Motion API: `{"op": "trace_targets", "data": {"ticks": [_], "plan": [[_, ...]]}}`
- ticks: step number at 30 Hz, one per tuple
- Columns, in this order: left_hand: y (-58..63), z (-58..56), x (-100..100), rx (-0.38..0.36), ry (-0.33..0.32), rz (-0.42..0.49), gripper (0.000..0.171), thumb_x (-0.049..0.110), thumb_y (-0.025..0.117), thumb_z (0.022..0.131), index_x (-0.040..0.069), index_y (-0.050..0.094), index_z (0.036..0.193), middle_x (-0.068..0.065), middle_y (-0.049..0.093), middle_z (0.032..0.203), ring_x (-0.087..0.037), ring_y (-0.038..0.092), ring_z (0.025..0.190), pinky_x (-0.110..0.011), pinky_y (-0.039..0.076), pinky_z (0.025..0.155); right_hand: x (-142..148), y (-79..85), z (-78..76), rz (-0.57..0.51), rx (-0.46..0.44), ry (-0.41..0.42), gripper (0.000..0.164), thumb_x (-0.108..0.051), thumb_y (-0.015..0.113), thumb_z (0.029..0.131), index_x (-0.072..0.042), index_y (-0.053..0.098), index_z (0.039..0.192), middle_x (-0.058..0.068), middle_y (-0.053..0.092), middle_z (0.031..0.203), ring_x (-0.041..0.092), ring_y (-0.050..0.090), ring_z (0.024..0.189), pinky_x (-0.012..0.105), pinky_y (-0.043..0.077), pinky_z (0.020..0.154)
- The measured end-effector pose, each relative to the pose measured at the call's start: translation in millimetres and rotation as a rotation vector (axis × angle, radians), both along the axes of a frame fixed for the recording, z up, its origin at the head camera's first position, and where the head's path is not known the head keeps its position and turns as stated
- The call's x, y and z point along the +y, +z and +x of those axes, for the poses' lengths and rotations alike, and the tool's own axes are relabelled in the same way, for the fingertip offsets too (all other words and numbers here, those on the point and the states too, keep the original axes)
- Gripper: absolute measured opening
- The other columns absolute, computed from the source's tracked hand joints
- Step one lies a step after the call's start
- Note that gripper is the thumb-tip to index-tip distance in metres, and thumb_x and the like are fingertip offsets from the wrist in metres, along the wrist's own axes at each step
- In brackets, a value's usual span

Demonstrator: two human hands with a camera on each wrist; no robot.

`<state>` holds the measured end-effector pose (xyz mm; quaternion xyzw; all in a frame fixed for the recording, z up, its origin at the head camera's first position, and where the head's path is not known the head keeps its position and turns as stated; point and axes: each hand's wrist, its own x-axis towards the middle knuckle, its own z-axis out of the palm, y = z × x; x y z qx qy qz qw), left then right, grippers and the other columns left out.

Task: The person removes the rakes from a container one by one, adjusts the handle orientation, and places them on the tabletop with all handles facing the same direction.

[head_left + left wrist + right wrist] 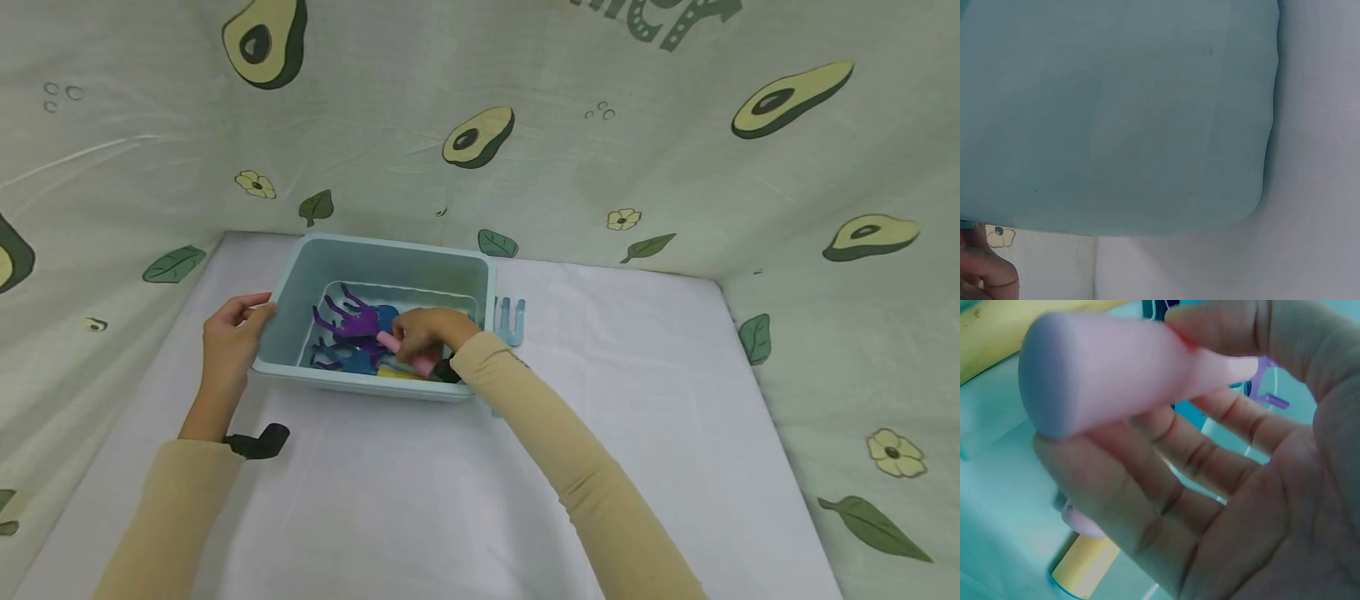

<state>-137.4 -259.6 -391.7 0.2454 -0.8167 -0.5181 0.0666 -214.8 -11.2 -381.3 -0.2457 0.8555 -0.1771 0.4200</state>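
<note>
My left hand [228, 342] grips the left rim of a pale blue plastic basin [375, 388], thumb along the edge. In the left wrist view, the basin's outer wall [1116, 125] fills most of the frame, with a few fingers [991, 272] at its edge. Inside the basin, my right hand [427, 332] holds a pink handle [1116, 369] between thumb and fingers. A purple tined rake head [360, 323] lies in line with that handle. Beneath it are blue tined pieces [348, 358] and a yellow piece [397, 374], partly hidden.
A light blue toy fork [512, 323] lies on the white tabletop [637, 375] right of the basin. Avocado-print cloth [600, 167] rises behind and beside the table. In the right wrist view, a yellow cylinder [1087, 565] lies on the basin floor.
</note>
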Motion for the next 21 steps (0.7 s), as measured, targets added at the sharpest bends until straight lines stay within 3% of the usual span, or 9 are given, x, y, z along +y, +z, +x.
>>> {"op": "trace_targets", "data": {"ticks": [7, 21], "plan": [[-0.8, -1.5, -0.8, -0.009, -0.013, -0.001, 0.044, 0.042, 0.053, 0.090, 0.016, 0.057, 0.127, 0.012, 0.050, 0.084, -0.005, 0.051, 0.082, -0.009, 0.044, 0.061, -0.6, 1.4, -3.4, 0.018, -0.004, -0.059, 0.025, -0.018, 0.063, 0.085, -0.011, 0.048, 0.104, 0.006, 0.051, 0.099, 0.015, 0.056, 0.071, 0.024, 0.052, 0.058], [0.3, -1.9, 0.6, 0.025, -0.003, -0.017, 0.043, 0.038, 0.055, 0.090, 0.012, 0.058, 0.124, 0.011, 0.049, 0.079, -0.004, 0.050, 0.076, -0.011, 0.044, 0.060, 2.6, 9.0, -2.0, 0.022, -0.002, -0.077, 0.027, -0.020, 0.063, 0.085, -0.012, 0.047, 0.106, 0.006, 0.052, 0.100, 0.016, 0.057, 0.072, 0.027, 0.053, 0.059]]}}
